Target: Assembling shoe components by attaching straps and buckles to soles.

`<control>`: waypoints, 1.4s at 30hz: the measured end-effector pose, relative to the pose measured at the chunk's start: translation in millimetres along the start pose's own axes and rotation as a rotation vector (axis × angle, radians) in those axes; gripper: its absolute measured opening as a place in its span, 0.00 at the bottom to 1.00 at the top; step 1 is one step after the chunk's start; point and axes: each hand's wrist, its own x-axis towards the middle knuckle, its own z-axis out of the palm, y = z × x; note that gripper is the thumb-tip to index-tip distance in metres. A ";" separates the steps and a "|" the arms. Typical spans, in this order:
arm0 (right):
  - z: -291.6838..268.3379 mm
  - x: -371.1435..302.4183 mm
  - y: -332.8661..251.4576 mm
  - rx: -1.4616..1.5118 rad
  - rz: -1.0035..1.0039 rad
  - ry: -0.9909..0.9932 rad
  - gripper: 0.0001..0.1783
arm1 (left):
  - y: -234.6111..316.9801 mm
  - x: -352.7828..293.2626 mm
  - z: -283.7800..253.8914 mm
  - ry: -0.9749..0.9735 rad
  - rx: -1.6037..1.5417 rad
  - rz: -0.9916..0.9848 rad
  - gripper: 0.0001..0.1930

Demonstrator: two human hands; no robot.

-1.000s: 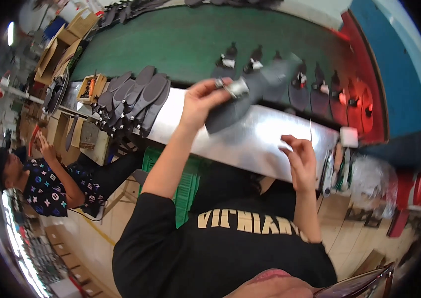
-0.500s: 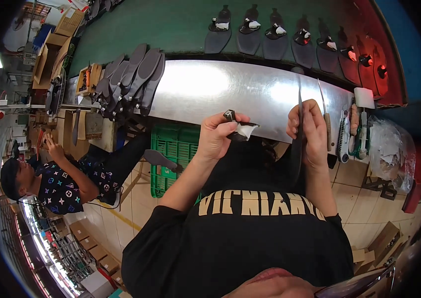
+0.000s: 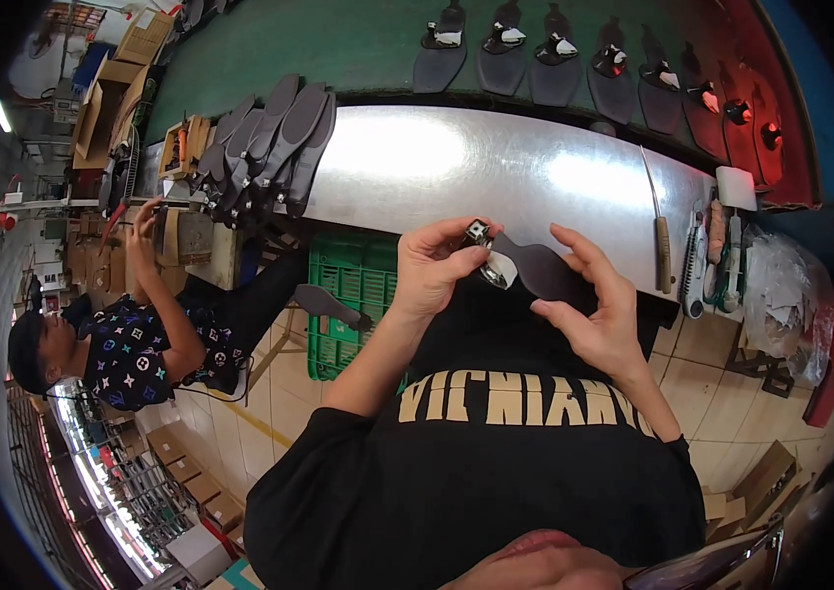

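My left hand (image 3: 437,265) pinches a glossy black sandal strap (image 3: 492,272) with a white piece on it, between thumb and fingers. A dark grey shoe sole (image 3: 538,269) lies between my two hands, its broad face showing. My right hand (image 3: 602,305) grips the sole's wider end, thumb on the near edge and fingers on the far one. The narrow end of the sole meets or overlaps the strap beside my left fingertips; whether they are joined I cannot tell. Both hands are held in front of my body, at the near edge of the metal bench (image 3: 476,172).
Beyond the bench, a green surface (image 3: 338,59) carries a row of sandals (image 3: 555,74). Piled soles (image 3: 269,147) lie left, above a green crate (image 3: 333,344). To the right are a wooden-handled blade (image 3: 662,251), a cutter (image 3: 694,270) and a plastic bag (image 3: 781,305). Another person (image 3: 147,334) sits left.
My right hand has brought the sole leftward to the strap and turned it from edge-on to flat. The left hand keeps its hold. At left, the other person's hand has risen.
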 end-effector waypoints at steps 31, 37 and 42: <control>6.3 -5.3 9.7 -0.049 -0.104 0.024 0.25 | 6.1 -4.1 8.6 -0.018 0.064 -0.033 0.18; 4.5 -1.1 9.6 -0.141 -0.132 0.023 0.25 | 5.4 -3.5 2.4 -0.101 0.143 0.021 0.18; -1.1 4.4 5.3 -0.239 -0.201 -0.041 0.24 | 5.7 0.4 -0.4 -0.228 0.259 0.103 0.19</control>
